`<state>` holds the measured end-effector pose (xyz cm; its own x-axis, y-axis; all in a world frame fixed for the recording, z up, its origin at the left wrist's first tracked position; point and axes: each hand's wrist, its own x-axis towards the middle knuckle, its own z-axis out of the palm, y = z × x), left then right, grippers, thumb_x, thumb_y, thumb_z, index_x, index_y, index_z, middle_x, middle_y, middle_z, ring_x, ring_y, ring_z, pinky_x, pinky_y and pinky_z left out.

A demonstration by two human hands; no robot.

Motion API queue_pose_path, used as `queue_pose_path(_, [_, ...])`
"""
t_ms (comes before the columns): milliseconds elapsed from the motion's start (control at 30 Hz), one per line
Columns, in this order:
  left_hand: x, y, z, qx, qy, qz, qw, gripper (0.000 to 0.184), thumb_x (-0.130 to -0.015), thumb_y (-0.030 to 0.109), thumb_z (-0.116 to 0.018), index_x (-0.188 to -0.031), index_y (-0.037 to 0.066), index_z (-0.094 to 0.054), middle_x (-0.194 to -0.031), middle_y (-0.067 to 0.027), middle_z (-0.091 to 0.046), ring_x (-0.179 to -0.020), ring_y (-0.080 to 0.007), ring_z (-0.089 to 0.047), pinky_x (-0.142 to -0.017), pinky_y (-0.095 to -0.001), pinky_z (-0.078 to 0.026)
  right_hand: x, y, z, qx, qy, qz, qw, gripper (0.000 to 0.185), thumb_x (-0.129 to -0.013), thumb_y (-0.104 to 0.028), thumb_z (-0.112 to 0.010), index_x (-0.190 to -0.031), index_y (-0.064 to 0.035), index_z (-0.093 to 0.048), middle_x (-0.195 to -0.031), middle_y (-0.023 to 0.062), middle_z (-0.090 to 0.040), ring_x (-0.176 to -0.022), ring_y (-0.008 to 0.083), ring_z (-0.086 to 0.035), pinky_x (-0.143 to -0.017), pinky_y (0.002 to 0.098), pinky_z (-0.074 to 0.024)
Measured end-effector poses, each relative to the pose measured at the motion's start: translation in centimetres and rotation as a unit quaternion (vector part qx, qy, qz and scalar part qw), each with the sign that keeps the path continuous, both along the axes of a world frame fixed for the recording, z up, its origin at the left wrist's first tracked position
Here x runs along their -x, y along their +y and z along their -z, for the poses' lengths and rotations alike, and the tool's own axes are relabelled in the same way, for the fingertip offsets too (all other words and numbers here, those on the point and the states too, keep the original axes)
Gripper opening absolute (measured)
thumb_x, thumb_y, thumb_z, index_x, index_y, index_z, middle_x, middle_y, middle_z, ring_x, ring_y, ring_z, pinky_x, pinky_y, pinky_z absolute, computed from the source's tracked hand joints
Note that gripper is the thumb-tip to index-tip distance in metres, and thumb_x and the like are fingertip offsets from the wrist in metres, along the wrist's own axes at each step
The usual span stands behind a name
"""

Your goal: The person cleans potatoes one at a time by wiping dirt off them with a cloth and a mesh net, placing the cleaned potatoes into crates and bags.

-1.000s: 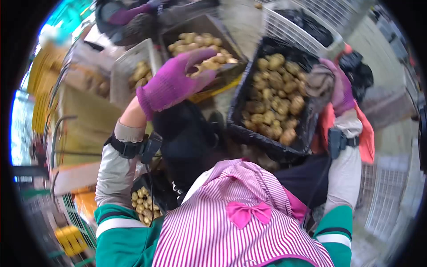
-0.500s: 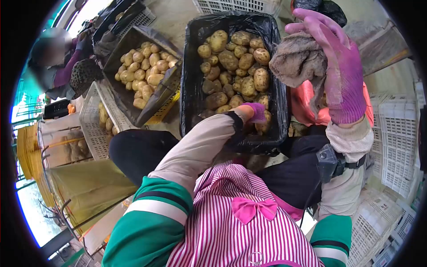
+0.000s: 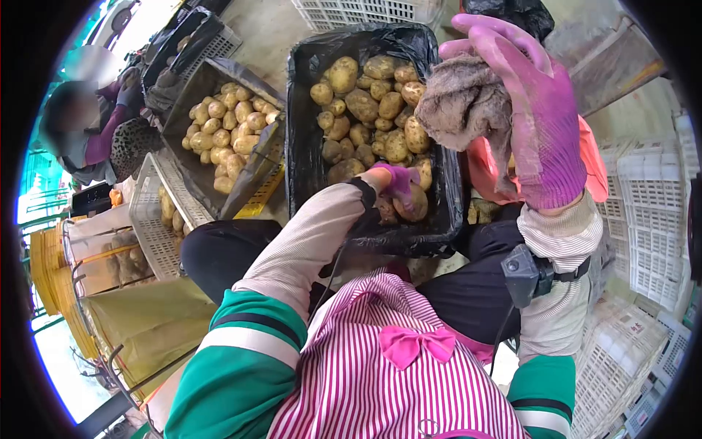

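Note:
My left hand (image 3: 398, 181), in a purple glove, reaches into the crate lined with black plastic (image 3: 294, 139). Its fingers are closed around a brown potato (image 3: 414, 205) at the near end of the crate. Several dirt-covered potatoes (image 3: 363, 105) lie beyond it. Raised over the crate's right side, my right hand (image 3: 537, 117) wears a pink-purple glove. A crumpled grey-brown rag (image 3: 466, 101) is held in that hand, draping down in front of the palm. Part of the left fingers is hidden by the wrist and the potato.
Left of the crate, cleaner potatoes (image 3: 223, 135) fill another lined crate. A pink-red plastic bag (image 3: 491, 174) lies under my right hand. White crates (image 3: 647, 212) are stacked at right. Another person (image 3: 99, 132) sits at far left.
My left hand has shifted slightly left and is now closed on a potato, lifting it a little. The rag and my right hand moved slightly left as the view shifted.

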<state>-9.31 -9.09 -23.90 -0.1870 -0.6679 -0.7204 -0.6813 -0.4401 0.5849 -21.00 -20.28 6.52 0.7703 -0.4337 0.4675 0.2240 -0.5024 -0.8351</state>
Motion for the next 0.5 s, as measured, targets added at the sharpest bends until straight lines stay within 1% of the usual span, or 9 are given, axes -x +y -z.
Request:
queue_pose_path(33, [0.4,0.1,-2.3,-0.085,0.011,-0.037,0.996,0.089,-0.059,0.038,-0.08,-0.136,0.013,-0.043,-0.123,-0.0148,-0.058,-0.11,-0.0288,-0.058,-0.088,-0.0411,-0.048,-0.1,0.4,-0.5,-0.002,-0.002,-0.005,1.0,0.03,-0.098,-0.024,-0.047,-0.112,-0.0021,-0.062,-0.106,0.0094,-0.066,-0.089,0.0158,-0.065,-0.085,0.0269,-0.0493])
queue_pose_path(133, [1.2,-0.6,-2.7,-0.054,0.029,-0.037,0.997,0.089,-0.059,0.037,-0.079,-0.137,0.016,-0.043,-0.127,-0.0148,-0.056,-0.114,-0.0304,-0.056,-0.09,-0.0412,-0.047,0.3,1.3,-1.6,-0.13,0.083,0.0,0.988,0.032,-0.098,-0.023,-0.046,-0.12,-0.0028,-0.057,-0.11,0.009,-0.064,-0.095,0.0162,-0.064,-0.086,0.028,-0.049])
queue_pose_path(233, [2.0,-1.9,0.7,-0.043,0.033,0.012,0.998,0.083,-0.059,0.032,-0.079,-0.134,0.015,-0.047,-0.128,-0.0157,-0.055,-0.118,-0.0327,-0.054,-0.095,-0.0418,-0.046,0.6,0.6,-1.0,-0.227,0.006,0.021,0.974,0.032,-0.093,-0.021,-0.06,-0.115,0.0019,-0.059,-0.1,0.0101,-0.067,-0.092,0.0168,-0.062,-0.086,0.0248,-0.0462])
queue_pose_path(267, [2.5,-2.1,1.4,-0.035,0.042,0.01,0.998,0.082,-0.06,0.03,-0.079,-0.134,0.015,-0.048,-0.129,-0.0163,-0.055,-0.12,-0.0329,-0.052,-0.097,-0.0421,-0.045,1.0,-0.6,-0.2,-0.017,0.04,0.018,0.999,0.033,-0.096,-0.02,-0.051,-0.122,-0.0005,-0.054,-0.109,0.0095,-0.064,-0.099,0.0176,-0.061,-0.087,0.0274,-0.0471])
queue_pose_path(333, [1.9,-1.8,3.1,-0.02,0.084,0.039,0.995,0.081,-0.06,0.028,-0.08,-0.134,0.015,-0.048,-0.132,-0.016,-0.052,-0.121,-0.0328,-0.051,-0.098,-0.042,-0.044,1.0,-1.4,0.9,0.196,0.079,0.017,0.977,0.035,-0.099,-0.019,-0.043,-0.129,-0.0029,-0.049,-0.118,0.0089,-0.061,-0.106,0.0184,-0.06,-0.089,0.0299,-0.048])
queue_pose_path(367, [1.1,-1.7,2.1,-0.004,0.121,0.06,0.991,0.08,-0.061,0.025,-0.081,-0.133,0.014,-0.049,-0.134,-0.0157,-0.049,-0.122,-0.0327,-0.049,-0.099,-0.0418,-0.044,1.1,-1.9,0.9,0.171,0.056,0.03,0.983,0.036,-0.099,-0.019,-0.043,-0.13,-0.0029,-0.049,-0.119,0.0092,-0.06,-0.106,0.0188,-0.06,-0.089,0.0301,-0.0477])
queue_pose_path(433, [0.2,-1.0,-1.5,-0.039,0.154,-0.062,0.985,0.079,-0.063,0.014,-0.082,-0.133,0.014,-0.048,-0.133,-0.0151,-0.046,-0.118,-0.0305,-0.052,-0.093,-0.0401,-0.05,1.4,-2.0,0.6,0.013,0.018,0.038,0.999,0.036,-0.099,-0.019,-0.043,-0.131,-0.0027,-0.048,-0.121,0.0099,-0.059,-0.107,0.0194,-0.059,-0.091,0.0306,-0.0469])
queue_pose_path(467, [-0.7,0.0,-3.6,-0.09,0.257,-0.166,0.948,0.077,-0.067,0.01,-0.08,-0.135,0.015,-0.045,-0.126,-0.0141,-0.051,-0.113,-0.0265,-0.055,-0.082,-0.0353,-0.056,1.3,-1.8,0.5,-0.055,0.012,0.039,0.998,0.036,-0.099,-0.019,-0.042,-0.131,-0.0027,-0.047,-0.121,0.0103,-0.059,-0.108,0.0198,-0.059,-0.091,0.0308,-0.0466])
queue_pose_path(500, [-1.9,0.6,-6.3,-0.074,0.273,-0.178,0.943,0.077,-0.069,0.009,-0.078,-0.137,0.016,-0.042,-0.12,-0.0108,-0.055,-0.107,-0.0224,-0.057,-0.075,-0.0306,-0.058,1.2,-1.6,0.6,-0.091,0.011,0.034,0.995,0.036,-0.099,-0.019,-0.042,-0.132,-0.0026,-0.047,-0.122,0.0106,-0.058,-0.108,0.0201,-0.059,-0.092,0.0311,-0.0462])
